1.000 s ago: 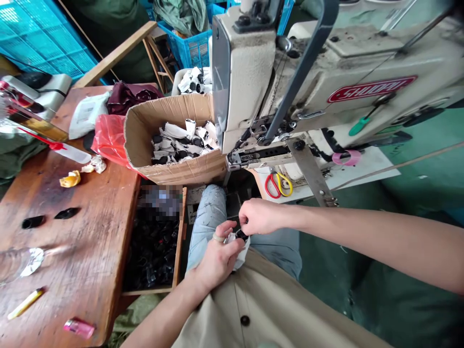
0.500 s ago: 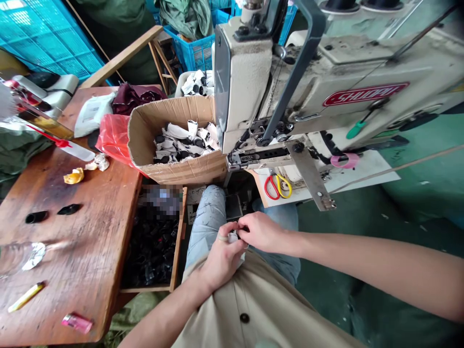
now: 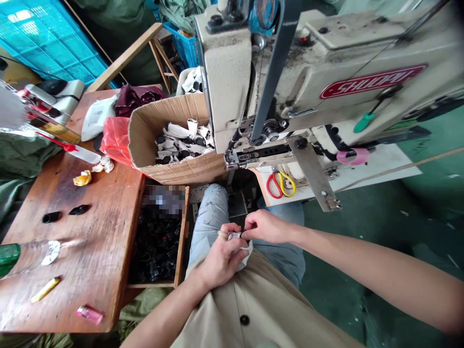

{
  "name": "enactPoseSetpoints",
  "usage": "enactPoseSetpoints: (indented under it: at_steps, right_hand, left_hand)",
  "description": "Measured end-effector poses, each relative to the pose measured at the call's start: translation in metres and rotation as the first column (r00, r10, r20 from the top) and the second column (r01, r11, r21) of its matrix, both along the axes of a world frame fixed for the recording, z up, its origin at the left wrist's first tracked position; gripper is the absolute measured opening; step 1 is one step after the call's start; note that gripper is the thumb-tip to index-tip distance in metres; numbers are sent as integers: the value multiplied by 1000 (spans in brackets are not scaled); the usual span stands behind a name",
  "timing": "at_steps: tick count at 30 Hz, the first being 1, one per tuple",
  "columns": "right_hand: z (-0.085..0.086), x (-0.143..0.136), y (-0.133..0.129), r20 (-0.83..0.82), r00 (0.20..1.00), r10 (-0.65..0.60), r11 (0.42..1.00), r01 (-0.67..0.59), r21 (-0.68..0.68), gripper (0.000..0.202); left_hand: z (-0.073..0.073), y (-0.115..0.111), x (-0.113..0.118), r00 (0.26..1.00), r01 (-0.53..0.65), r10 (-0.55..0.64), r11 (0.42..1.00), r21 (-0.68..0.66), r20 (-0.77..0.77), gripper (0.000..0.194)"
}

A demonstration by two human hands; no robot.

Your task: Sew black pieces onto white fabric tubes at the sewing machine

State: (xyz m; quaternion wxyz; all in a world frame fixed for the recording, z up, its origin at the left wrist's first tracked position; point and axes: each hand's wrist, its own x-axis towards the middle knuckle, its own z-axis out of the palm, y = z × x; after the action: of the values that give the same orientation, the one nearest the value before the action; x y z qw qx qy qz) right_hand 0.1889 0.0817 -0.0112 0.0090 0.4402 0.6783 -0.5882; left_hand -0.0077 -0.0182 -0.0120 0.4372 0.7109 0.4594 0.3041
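Over my lap, my left hand (image 3: 223, 256) is closed around a small white cloth piece (image 3: 247, 255), part of which sticks out past the fingers. My right hand (image 3: 266, 226) comes in from the right, its thumb and fingers pinched at the upper edge of that piece. A small dark bit shows between the two hands; its kind is too small to tell. Beyond them stands a sewing machine (image 3: 308, 87), with red-and-yellow-handled scissors (image 3: 281, 185) on its white bed.
A cardboard box (image 3: 174, 170) holds white pieces with black ends. Below it, an open drawer (image 3: 178, 256) is full of black parts. On the wooden table (image 3: 97, 232) at left lie two black pieces, a yellow lighter (image 3: 46, 289), a pink lighter (image 3: 90, 314) and a bottle (image 3: 9, 258).
The view has shifted a little left and closer to the machine. My right fingers have shifted slightly at the cloth piece's edge, and more of the white cloth shows beside my left hand.
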Motion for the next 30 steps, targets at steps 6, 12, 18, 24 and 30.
enactPoseSetpoints:
  at_steps: [6, 12, 18, 24, 30]
  right_hand:
    - [21, -1, -6, 97, 985, 143, 933, -167, 318, 12]
    - [47, 3, -3, 258, 895, 364, 744, -446, 498, 23]
    - [56, 6, 2, 202, 889, 411, 736, -454, 502, 23]
    - [64, 8, 3, 95, 931, 352, 789, -350, 505, 15]
    - [60, 4, -3, 139, 915, 379, 690, -380, 616, 17]
  left_hand:
    - [10, 9, 3, 990, -65, 58, 996, -59, -127, 8]
    - [28, 21, 3, 963, -87, 80, 996, -19, -258, 8]
    - [40, 27, 1, 926, -73, 54, 997, -37, -375, 8]
    - [60, 39, -4, 932, -27, -13, 994, -104, -363, 16]
    - [73, 67, -11, 931, 180, -234, 962, -205, -281, 14]
